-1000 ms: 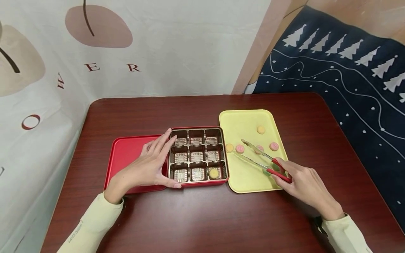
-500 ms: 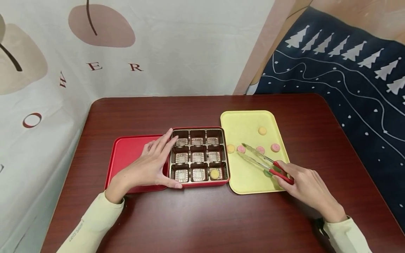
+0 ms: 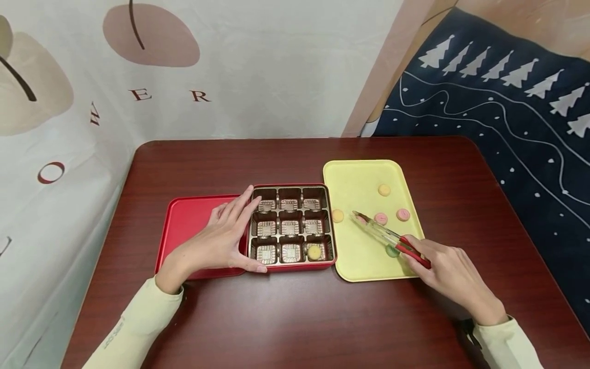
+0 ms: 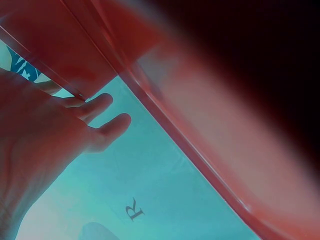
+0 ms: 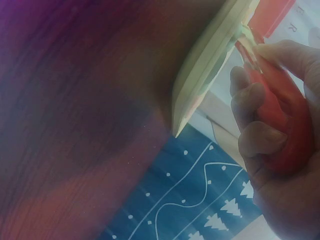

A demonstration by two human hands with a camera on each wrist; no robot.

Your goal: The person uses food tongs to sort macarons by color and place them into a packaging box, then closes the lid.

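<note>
Backdrop, head view: a pale curtain [image 3: 276, 66] printed with dark red letters, and at right a navy cloth [image 3: 488, 97] with white trees. Below: your reddish-brown worktop [image 3: 295, 318].

Items on it, left to right: a shallow red tray [image 3: 189, 220], partly under your left forearm and hand; a red box [image 3: 299, 267] fitted with a brown insert [image 3: 290, 236] of nine compartments, three by three; a yellow tray [image 3: 359, 179], just beside the box.

Your left hand [image 3: 226, 236]: fingers and thumb spread, resting along the left side of the box, thumb at the near edge.

Your right hand [image 3: 449, 269]: curled round red-handled tongs [image 3: 407, 251] above the yellow tray. The tips are drawn close together at a pink piece [image 3: 361, 219]; whether they grip it, you cannot tell.

Other pieces: one yellow in the near right compartment; on the yellow tray, two yellow, two further pink, and one green beneath the tongs.

Left wrist view: your left hand at left, fingertips extended beside red surfaces, partly blurred; the curtain's letter R behind.

Right wrist view: your fingers wrapped about the red handles; the yellow tray's edge, seen tilted, alongside; navy cloth below.
</note>
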